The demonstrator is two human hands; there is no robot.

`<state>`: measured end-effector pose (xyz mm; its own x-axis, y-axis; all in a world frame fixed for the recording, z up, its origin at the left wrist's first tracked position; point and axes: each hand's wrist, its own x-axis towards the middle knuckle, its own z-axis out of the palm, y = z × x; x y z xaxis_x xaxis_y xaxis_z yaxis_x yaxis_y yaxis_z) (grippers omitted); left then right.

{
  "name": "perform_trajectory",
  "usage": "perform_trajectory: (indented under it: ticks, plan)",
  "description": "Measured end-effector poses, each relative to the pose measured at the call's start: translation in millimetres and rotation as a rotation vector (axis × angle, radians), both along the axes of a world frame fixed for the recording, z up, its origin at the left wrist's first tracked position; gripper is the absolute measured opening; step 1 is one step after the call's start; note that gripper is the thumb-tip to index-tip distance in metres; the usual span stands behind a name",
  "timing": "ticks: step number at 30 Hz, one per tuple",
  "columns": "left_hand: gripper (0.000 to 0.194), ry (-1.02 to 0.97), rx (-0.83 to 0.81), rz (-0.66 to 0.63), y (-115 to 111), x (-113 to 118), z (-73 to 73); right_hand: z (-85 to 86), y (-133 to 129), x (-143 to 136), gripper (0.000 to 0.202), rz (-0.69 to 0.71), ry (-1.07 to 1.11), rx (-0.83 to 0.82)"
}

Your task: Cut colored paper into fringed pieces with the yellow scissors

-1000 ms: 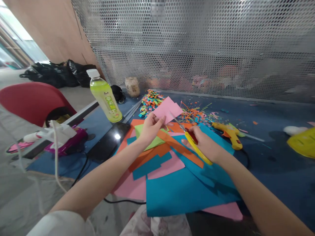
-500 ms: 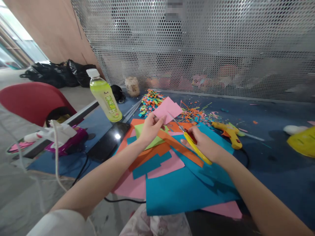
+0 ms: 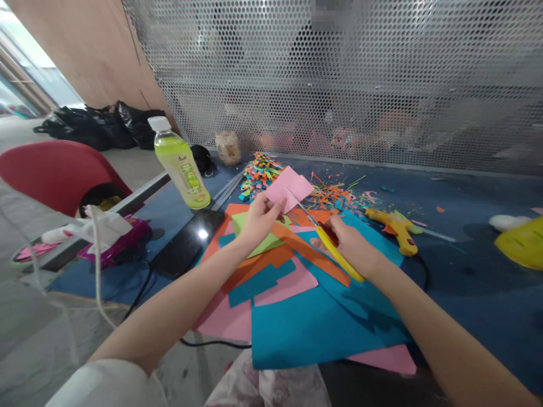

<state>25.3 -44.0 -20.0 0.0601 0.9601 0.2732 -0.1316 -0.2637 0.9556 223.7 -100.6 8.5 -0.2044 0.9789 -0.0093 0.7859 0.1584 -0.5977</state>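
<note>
My left hand point(image 3: 263, 217) pinches a piece of pink paper point(image 3: 288, 183) by its lower left edge, holding it up over the table. In my right hand point(image 3: 343, 243) are yellow-handled scissors point(image 3: 339, 257), fingers around the handles. Their blades reach up and left onto the pink paper. Beneath both hands lie overlapping coloured sheets: a large blue sheet point(image 3: 314, 328), an orange strip point(image 3: 314, 257), a light green piece point(image 3: 265, 246) and several pink ones. Behind the held paper are a pile of small cut paper pieces point(image 3: 259, 172) and thin scraps point(image 3: 331, 195).
A yellow glue gun point(image 3: 394, 229) lies to the right. On the left are a green drink bottle point(image 3: 182, 167), a black phone point(image 3: 189, 240) and a purple tissue pack point(image 3: 123, 240). A perforated metal panel point(image 3: 339, 79) stands behind the table; a red chair point(image 3: 59, 175) is at far left.
The scissor blades have shifted slightly left and up over the pink paper. Both hands stay in nearly the same place, and the held paper has barely moved.
</note>
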Motion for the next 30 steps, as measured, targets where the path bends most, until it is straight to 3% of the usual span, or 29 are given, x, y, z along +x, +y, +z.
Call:
perform_trajectory:
  ticks: [5, 16, 24, 30]
  plan:
    - [0.043, -0.021, 0.006, -0.001, 0, 0, 1.3, -1.0, 2, 0, 0.034, -0.02, 0.013, 0.026]
    - [0.041, -0.041, -0.015, -0.156, -9, 6, 5.9, -10.2, 0, 2, 0.032, 0.039, 0.072, 0.02]
    - [0.045, -0.017, -0.037, -0.156, -6, 4, 5.7, -8.4, 0, -3, 0.037, 0.002, 0.106, 0.07]
    - [0.048, 0.032, -0.071, -0.264, -12, 6, 8.3, -4.5, -3, -2, 0.032, -0.007, 0.03, 0.043]
